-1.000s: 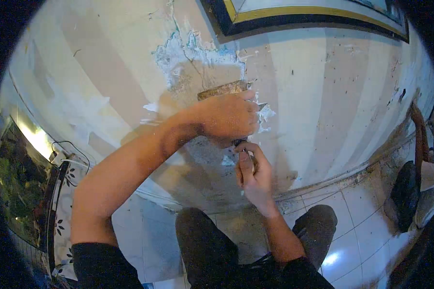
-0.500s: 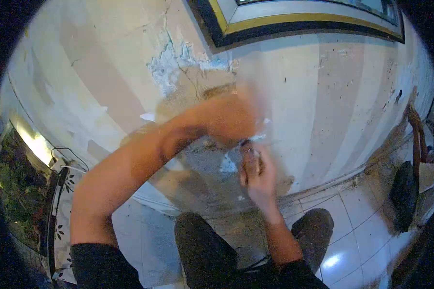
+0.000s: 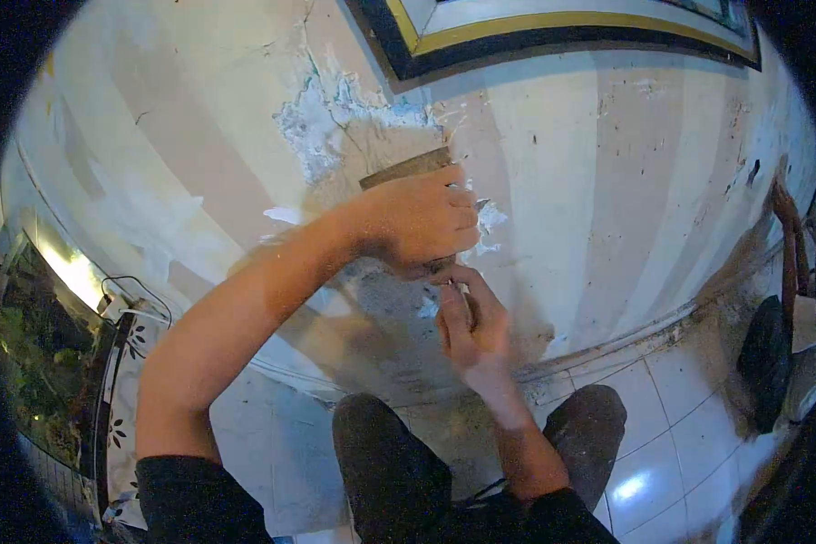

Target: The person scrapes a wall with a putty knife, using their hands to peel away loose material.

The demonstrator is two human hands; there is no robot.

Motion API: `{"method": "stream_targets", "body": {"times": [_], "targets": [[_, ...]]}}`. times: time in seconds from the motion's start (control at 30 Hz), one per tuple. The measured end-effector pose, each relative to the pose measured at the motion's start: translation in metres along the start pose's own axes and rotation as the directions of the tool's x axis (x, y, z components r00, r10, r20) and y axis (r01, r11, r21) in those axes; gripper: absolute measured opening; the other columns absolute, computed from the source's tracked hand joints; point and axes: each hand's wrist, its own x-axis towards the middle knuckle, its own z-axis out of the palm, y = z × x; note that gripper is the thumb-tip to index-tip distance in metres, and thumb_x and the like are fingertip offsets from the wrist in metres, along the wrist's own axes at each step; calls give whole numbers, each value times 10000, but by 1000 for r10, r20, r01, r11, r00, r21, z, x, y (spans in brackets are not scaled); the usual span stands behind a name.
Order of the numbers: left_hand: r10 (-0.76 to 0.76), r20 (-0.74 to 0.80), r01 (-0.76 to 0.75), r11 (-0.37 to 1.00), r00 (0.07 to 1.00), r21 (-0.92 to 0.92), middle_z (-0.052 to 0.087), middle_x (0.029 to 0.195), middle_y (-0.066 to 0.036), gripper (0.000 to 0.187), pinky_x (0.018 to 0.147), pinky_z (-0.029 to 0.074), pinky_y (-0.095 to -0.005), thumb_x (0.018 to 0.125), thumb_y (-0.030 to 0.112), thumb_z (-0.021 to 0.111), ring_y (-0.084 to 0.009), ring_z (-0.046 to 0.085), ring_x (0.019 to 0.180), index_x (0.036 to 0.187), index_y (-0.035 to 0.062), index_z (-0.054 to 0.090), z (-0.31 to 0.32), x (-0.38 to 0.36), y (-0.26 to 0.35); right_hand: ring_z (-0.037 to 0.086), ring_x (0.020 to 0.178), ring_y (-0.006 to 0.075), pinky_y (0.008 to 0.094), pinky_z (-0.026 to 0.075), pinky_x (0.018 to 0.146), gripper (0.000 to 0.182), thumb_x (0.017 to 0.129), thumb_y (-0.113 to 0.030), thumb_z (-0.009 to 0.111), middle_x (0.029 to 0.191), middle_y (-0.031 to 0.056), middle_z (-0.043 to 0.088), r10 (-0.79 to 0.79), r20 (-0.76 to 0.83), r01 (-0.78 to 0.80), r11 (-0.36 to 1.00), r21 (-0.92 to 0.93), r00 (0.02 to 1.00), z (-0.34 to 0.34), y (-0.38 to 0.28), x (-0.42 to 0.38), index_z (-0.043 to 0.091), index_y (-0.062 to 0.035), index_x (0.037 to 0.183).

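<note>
My left hand [image 3: 431,218] reaches across the wall with its fingers curled over a scraper [image 3: 406,169], a wide, flat, grey-brown blade that shows above the hand. The blade lies against a bare brown patch of the wall; its middle is hidden by my left hand. Just below, my right hand [image 3: 476,326] is closed, thumb and fingers pinched round the dark lower end of the tool, right under my left palm. Torn white flakes of paint [image 3: 490,222] stick out beside my left knuckles. Cracked, peeling plaster [image 3: 317,122] spreads above the blade.
A framed picture [image 3: 553,32] hangs on the striped wall above. On the right, a person's hand [image 3: 782,204] rests against the wall near the tiled floor [image 3: 626,453]. At left stand a lit aquarium [image 3: 50,354] and a cable [image 3: 136,286]. My knees [image 3: 385,453] are below.
The left hand, blurred with its fingers pointing up, now has them curled over the scraper. My right hand has shifted slightly left. The blade shows more clearly, in about the same place.
</note>
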Motion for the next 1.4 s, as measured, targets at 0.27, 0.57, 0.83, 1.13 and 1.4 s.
{"method": "stream_targets", "body": {"times": [0.27,0.57,0.83,1.13,1.4], "targets": [[6,-9,-5,997,1000,77,556,768,-45,279,797,382,-382,638,319,647,-225,552,814,797,102,574,-15,7,-15,479,566,79,273,423,520,175,977,-192,508,677,16,534,-73,-20,72,995,-62,997,-5,-18,19,567,-66,1083],[39,-129,-33,998,991,47,584,749,-40,261,823,383,-383,615,292,676,-227,570,796,773,96,607,0,0,4,414,536,38,215,346,469,134,976,-157,504,716,-24,513,85,-69,-76,989,127,994,4,-3,-3,584,-72,1042],[25,-148,-17,998,989,56,524,760,-63,326,798,395,-411,594,337,657,-260,547,814,768,92,531,-15,11,-27,442,593,64,238,390,542,161,970,-200,516,674,0,501,-39,-26,37,998,-47,999,-12,-18,29,591,-70,1027],[62,-202,-51,997,977,61,548,730,-47,288,813,387,-388,580,304,680,-232,557,799,758,101,582,-2,15,-13,465,656,60,238,409,585,143,956,-170,538,724,-8,538,47,-76,-48,999,-18,996,-11,-16,10,597,-66,1034],[-150,-259,172,983,954,66,570,868,-83,373,841,377,-444,560,301,696,-270,546,890,829,82,559,-21,11,-23,505,683,80,249,441,626,156,941,-128,547,778,51,595,-104,83,121,966,-229,991,-40,-51,46,595,-27,1049]]}}
